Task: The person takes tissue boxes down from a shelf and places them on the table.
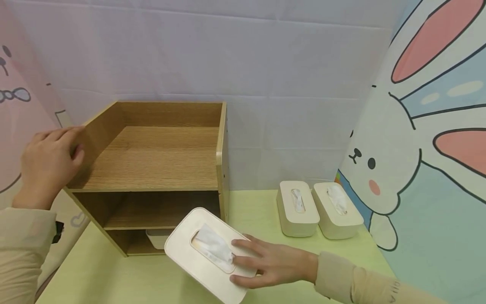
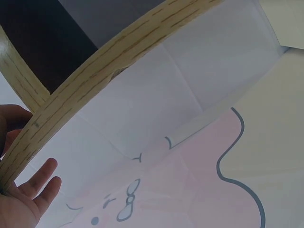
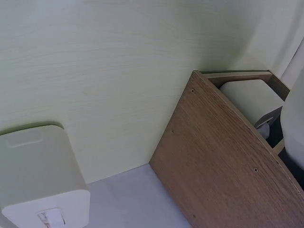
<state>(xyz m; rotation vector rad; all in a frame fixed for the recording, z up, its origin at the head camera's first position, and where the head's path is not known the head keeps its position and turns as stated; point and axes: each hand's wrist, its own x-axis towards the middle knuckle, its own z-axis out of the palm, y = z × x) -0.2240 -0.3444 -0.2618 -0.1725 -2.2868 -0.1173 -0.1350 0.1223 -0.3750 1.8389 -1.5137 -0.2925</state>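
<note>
A white tissue box (image 1: 182, 236) is tilted in front of a wooden shelf (image 1: 163, 160), a tissue showing in its oval slot. My right hand (image 1: 271, 261) holds this box by its right end, fingers spread over the lid; its underside is hidden. At the right edge of the right wrist view, part of the held box shows. With fingers and thumb on either side of the panel, my left hand (image 1: 51, 162) grips the shelf's left side panel (image 2: 95, 76). Another white tissue box (image 3: 251, 99) lies in the shelf's bottom compartment, mostly hidden in the head view.
Two more white tissue boxes, one at left (image 1: 298, 211) and one at right (image 1: 338, 211), stand side by side on the pale green table (image 1: 250, 211). A white cloth (image 1: 288, 84) hangs behind. Printed cartoon sheets flank both sides, with a rabbit (image 1: 383, 177) on the right.
</note>
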